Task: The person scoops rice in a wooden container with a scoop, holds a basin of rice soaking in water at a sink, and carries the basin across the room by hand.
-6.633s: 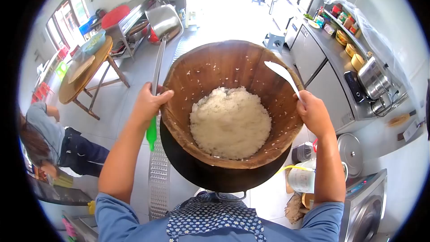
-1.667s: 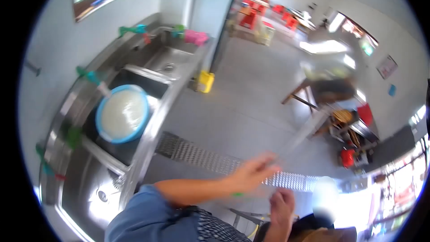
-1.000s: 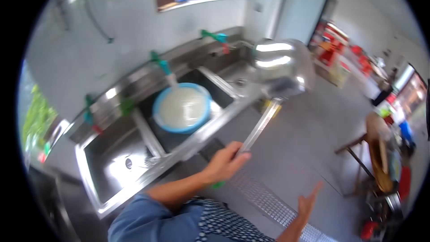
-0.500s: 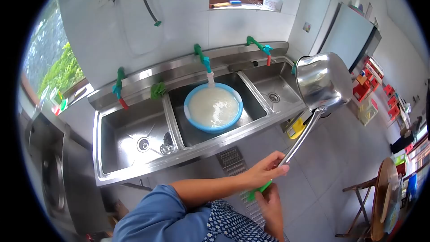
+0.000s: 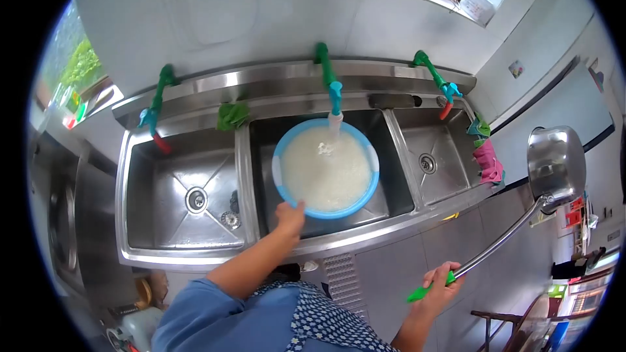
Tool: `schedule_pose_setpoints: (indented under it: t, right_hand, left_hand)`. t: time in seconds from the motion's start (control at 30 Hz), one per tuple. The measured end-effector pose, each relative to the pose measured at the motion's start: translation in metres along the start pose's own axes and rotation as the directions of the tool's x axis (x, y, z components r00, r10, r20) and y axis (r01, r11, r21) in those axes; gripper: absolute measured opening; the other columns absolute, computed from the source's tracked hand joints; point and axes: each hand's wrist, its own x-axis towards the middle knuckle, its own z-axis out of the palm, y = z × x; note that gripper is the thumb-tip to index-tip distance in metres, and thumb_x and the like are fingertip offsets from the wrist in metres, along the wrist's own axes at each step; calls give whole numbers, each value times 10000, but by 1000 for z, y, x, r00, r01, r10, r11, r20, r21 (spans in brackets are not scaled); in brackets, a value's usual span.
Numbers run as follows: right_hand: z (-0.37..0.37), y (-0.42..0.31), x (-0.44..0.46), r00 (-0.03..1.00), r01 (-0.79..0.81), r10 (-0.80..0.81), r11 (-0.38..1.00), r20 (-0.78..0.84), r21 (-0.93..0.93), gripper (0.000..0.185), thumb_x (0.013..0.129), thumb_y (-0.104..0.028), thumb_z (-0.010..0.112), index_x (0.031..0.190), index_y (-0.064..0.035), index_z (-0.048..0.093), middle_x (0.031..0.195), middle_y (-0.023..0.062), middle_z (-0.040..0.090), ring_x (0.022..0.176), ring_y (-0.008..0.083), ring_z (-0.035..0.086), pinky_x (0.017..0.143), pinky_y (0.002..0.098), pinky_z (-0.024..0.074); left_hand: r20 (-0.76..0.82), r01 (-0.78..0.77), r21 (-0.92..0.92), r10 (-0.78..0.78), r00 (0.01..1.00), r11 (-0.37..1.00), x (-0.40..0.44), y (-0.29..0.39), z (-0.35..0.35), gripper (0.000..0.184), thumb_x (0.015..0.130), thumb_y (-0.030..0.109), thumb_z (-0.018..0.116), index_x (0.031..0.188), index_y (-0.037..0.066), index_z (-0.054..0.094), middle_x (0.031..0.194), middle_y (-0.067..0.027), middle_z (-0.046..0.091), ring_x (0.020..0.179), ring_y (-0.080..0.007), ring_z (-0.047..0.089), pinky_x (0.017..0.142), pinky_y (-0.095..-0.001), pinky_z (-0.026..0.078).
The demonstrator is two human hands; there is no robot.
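Your left hand reaches forward over the front of the steel sink and meets the near left part of the blue rim of the basin. Its fingers are partly bent at that rim; whether they have closed on it, you cannot tell from here.

The basin sits in the middle compartment, filled with cloudy, whitish liquid. Above its far side you have the middle tap, teal with a green pipe behind, its pale nozzle pointing down into the basin.

Your right hand is well apart from the left, low in front of the sink's right part. Its fingers are curled closed around the dipper, where the green grip meets the metal shaft. The shaft slants up to the right, and the shiny bowl appears out past the sink's right end.

In the left compartment a strainer lies beside the divider. A green cloth rests behind, at the top of that divider. On your right, a pink cloth hangs at the sink's end.
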Motion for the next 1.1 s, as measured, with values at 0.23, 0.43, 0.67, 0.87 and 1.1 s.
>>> schedule_pose_setpoints:
  t: [0.23, 0.43, 0.67, 0.87, 1.1]
  right_hand:
    - [14, 12, 40, 1000, -17, 18, 998, -12, 67, 126, 945, -117, 574, 1010, -84, 470, 631, -4, 440, 479, 73, 407, 451, 209, 330]
    - [-7, 27, 64, 996, -76, 71, 992, 45, 98, 143, 932, -97, 584, 1007, -83, 462, 675, 1, 463, 480, 72, 415, 439, 209, 336]
    - [-40, 46, 87, 974, -152, 162, 986, 156, -73, 157, 917, -93, 595, 982, -75, 454, 703, 12, 487, 464, 63, 420, 418, 201, 345]
    - [-36, 44, 98, 943, -174, 203, 976, 265, -131, 156, 912, -91, 602, 965, -81, 456, 660, -2, 481, 467, 63, 430, 408, 206, 343]
    - [-17, 43, 104, 935, -146, 217, 956, 280, -256, 157, 910, -107, 612, 946, -93, 459, 630, -16, 477, 465, 53, 430, 410, 202, 336]
  left_hand:
    - [387, 488, -396, -340, 857, 778, 51, -32, 19, 463, 985, 339, 474, 1359, 90, 364, 1347, -173, 416, 1201, -397, 462, 940, -574, 418]
    - [209, 404, -577, -350, 913, 709, 71, -41, 39, 308, 975, 303, 513, 1192, 85, 494, 1109, -131, 551, 910, -272, 564, 774, -427, 487]
    - [99, 368, -551, -379, 920, 749, 80, -46, 42, 250, 963, 314, 540, 1084, 95, 528, 888, -80, 525, 664, -186, 445, 545, -317, 436]
    - [91, 318, -592, -331, 939, 740, 76, -55, 43, 261, 961, 328, 541, 1081, 98, 517, 865, -72, 524, 636, -171, 441, 520, -301, 399]
    - [89, 314, -573, -324, 942, 757, 57, -52, 42, 276, 952, 334, 556, 1085, 102, 487, 841, -71, 529, 570, -161, 419, 494, -301, 384]
